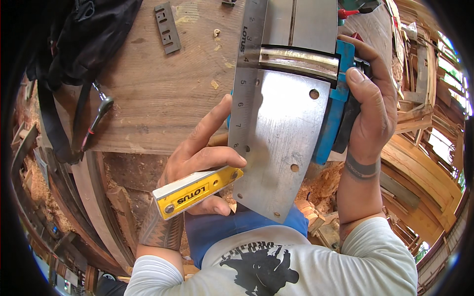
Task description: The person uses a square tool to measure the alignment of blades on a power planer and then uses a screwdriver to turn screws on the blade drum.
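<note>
An electric hand planer (291,113) is turned with its metal sole up, its blue housing showing at the right side. Across its middle runs the cutter drum (301,63). Along the left edge of the sole lies the steel blade of a try square (240,106); its yellow stock sticks out toward me. My left hand (202,163) holds the square near the stock, thumb below it, index finger stretched forward beside the blade. With thumb and fingers, my right hand (370,98) grips the planer's blue side; part of those fingers is hidden behind it.
On the wooden bench (133,89) lies a slotted planer blade (168,28). A black bag (89,39) with straps hangs over the left side, a ratchet-like tool (100,111) beside it. A red-tipped tool (348,13) is at the far right. Wood pieces (419,172) and shavings surround the bench.
</note>
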The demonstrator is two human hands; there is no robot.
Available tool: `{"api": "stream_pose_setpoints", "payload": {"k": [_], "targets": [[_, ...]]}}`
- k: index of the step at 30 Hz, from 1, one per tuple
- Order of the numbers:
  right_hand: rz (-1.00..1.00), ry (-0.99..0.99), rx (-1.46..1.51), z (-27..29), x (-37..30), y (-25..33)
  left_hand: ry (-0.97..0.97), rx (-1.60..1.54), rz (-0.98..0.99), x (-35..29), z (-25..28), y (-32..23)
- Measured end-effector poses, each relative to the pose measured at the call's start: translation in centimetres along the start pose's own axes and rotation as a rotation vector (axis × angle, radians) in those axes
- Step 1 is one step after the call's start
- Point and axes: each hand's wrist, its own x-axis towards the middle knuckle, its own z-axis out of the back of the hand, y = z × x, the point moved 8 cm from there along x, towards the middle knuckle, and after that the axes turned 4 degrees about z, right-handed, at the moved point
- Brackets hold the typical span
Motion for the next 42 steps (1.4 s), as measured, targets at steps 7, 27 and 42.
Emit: {"api": "stream_pose_setpoints", "payload": {"k": [7, 27, 42], "targets": [[0.005, -0.031, 0.004, 0.19, -0.06, -0.18, -0.007, 0.042, -0.025, 0.05, 0.09, -0.1], [0.008, -0.079, -0.071, 0.28, -0.08, 0.35, -0.014, 0.105, -0.017, 0.02, 0.18, -0.41], [0.013, -0.051, -0.165, 0.48, -0.15, 0.34, -0.001, 0.133, -0.055, 0.05, 0.15, -0.33]]}}
